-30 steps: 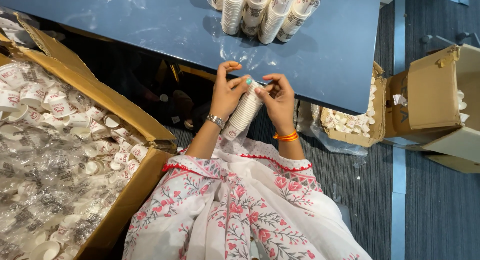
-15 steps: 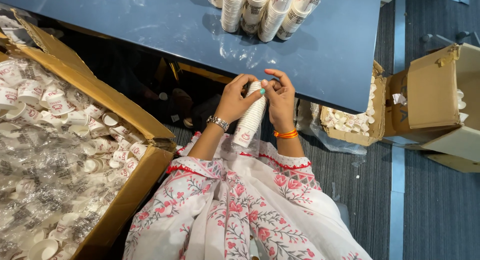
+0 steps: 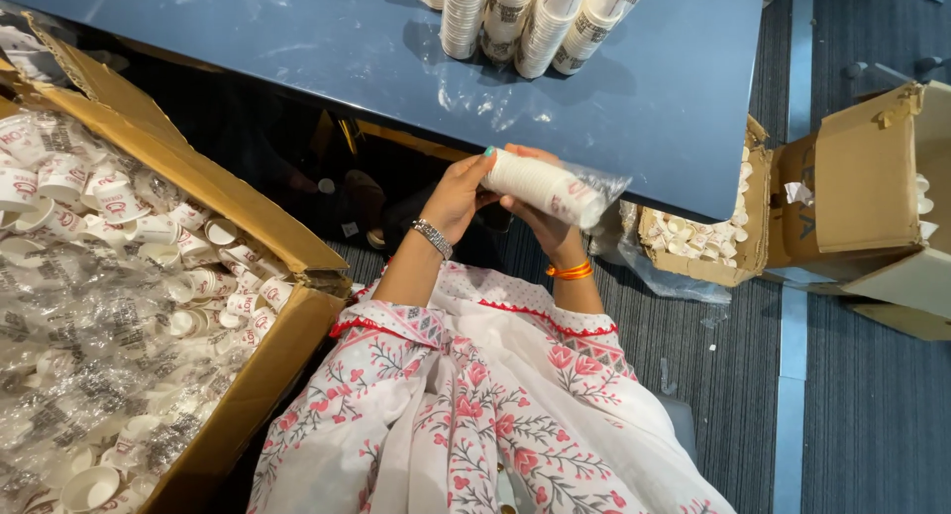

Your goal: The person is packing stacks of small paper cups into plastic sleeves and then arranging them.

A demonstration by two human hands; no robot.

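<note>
— Where is the stack of paper cups [image 3: 543, 185]?
— Lying sideways in a clear plastic sleeve [image 3: 601, 184], at the near edge of the blue table [image 3: 327, 49]. The left hand [image 3: 458, 190] curls its fingers around the left end; the right hand [image 3: 540, 220] cups it from beneath.
— Around them?
— A cardboard box of loose cups [image 3: 109, 306] at left, bundled cup stacks [image 3: 525, 14] far on the table.

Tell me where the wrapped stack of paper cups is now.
In the head view, the wrapped cup stack lies sideways between the left hand and right hand, at the blue table edge.
</note>
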